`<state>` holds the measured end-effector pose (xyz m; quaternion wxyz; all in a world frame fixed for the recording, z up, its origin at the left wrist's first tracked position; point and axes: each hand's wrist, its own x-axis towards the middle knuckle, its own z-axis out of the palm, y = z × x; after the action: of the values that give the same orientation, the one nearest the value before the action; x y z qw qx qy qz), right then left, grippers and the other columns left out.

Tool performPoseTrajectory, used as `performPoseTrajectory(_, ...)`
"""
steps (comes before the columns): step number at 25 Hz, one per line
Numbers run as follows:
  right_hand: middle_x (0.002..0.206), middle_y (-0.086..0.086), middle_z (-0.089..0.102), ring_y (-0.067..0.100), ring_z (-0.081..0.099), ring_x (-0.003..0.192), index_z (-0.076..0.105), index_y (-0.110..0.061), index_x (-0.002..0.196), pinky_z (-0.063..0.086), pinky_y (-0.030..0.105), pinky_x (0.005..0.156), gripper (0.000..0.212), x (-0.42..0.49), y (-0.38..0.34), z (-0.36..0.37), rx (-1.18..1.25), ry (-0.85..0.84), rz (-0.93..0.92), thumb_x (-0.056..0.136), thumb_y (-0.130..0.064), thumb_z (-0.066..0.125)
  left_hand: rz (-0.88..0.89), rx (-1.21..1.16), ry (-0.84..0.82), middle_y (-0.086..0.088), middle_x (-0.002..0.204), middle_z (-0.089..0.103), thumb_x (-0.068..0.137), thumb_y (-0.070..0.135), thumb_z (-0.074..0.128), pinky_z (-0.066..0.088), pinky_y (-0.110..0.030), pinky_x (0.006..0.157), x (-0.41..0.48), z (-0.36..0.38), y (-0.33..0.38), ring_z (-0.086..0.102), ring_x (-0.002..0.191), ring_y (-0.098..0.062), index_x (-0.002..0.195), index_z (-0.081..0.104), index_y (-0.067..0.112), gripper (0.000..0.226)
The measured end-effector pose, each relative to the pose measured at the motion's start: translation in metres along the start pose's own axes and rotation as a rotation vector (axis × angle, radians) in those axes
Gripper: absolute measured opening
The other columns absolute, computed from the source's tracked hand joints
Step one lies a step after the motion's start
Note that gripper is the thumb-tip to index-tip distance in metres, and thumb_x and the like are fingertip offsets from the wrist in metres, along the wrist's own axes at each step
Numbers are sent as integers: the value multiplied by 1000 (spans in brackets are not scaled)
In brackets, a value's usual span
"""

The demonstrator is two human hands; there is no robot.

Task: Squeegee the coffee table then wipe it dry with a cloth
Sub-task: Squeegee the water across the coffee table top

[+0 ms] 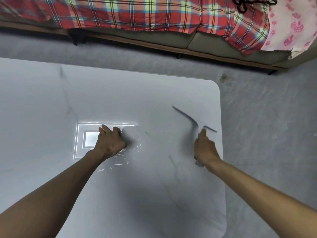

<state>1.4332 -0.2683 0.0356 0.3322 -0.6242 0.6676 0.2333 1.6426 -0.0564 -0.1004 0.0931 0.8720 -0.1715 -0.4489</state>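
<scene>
The blurred squeegee is gripped by the right hand; the left hand is pressed, fingers curled, on the white bench.

On the coffee table, the left hand rests toward the middle-left, the right hand lies near the right edge with the squeegee just ahead of it, and a sofa stands behind the table across the floor.
</scene>
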Motion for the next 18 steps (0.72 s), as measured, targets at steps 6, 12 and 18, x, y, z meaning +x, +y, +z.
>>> performPoseTrajectory(6, 114, 15, 58, 24, 58, 74, 36, -11, 138, 47, 22, 51, 37, -17, -1, -25, 19, -80, -47, 101, -19, 38, 98, -32, 136, -17, 107, 49, 80, 29, 56, 29, -34, 75, -25, -17, -2, 38, 96, -33, 85, 37, 16, 23)
performPoseTrajectory(12, 122, 27, 56, 31, 61, 83, 23, -8, 146, 46, 31, 51, 60, 53, -68, -27, 47, 141, -185, 90, 4, 41, 140, -190, 263, -20, 91, 53, 63, 15, 43, 40, -40, 69, -99, -47, -14, 50, 89, -39, 88, 55, -6, 34)
performPoseTrajectory(18, 112, 19, 57, 33, 61, 96, -10, -22, 154, 49, 34, 73, 75, -52, -42, 85, -368, -63, -480, 98, -11, 39, -38, -38, 311, -19, 94, 50, 72, 13, 45, 42, -44, 86, -124, -20, -81, 49, 91, -40, 85, 57, 0, 22)
